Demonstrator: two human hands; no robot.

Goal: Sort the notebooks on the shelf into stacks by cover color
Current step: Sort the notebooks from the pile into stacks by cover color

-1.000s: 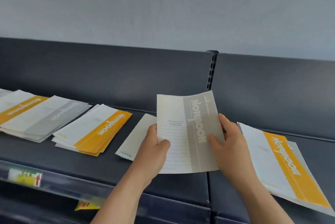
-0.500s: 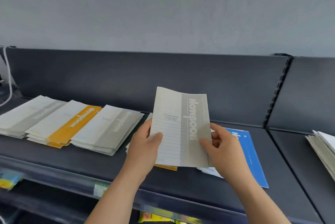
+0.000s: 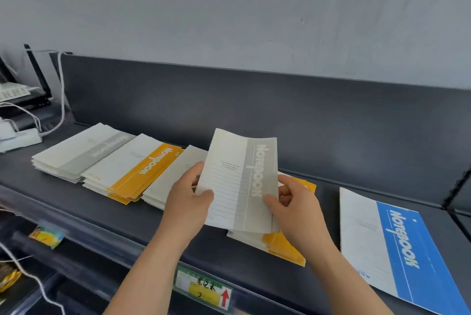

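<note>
Grey notebook (image 3: 239, 182) up off the shelf (image 3: 178, 233), tilted, cover facing the camera, gripped from both sides. Left hand (image 3: 190, 202) on the near left edge, thumb pressed flat on the lined front, fingers (image 3: 197, 170) curled behind the page. Right hand (image 3: 295, 210) at the lower right corner, thumb across the grey stripe, remaining fingers tucked behind, pinching the cover. Held above a yellow stack (image 3: 285, 245) lying partly hidden underneath. Over to the left, a row along the shelf: grey stack (image 3: 84, 149), yellow-striped stack (image 3: 137, 169), then another pale stack (image 3: 173, 177) just behind the left hand. Blue notebook (image 3: 397, 245) flat on the right, well apart. Price tag (image 3: 204, 289) on the shelf's front lip.
</note>
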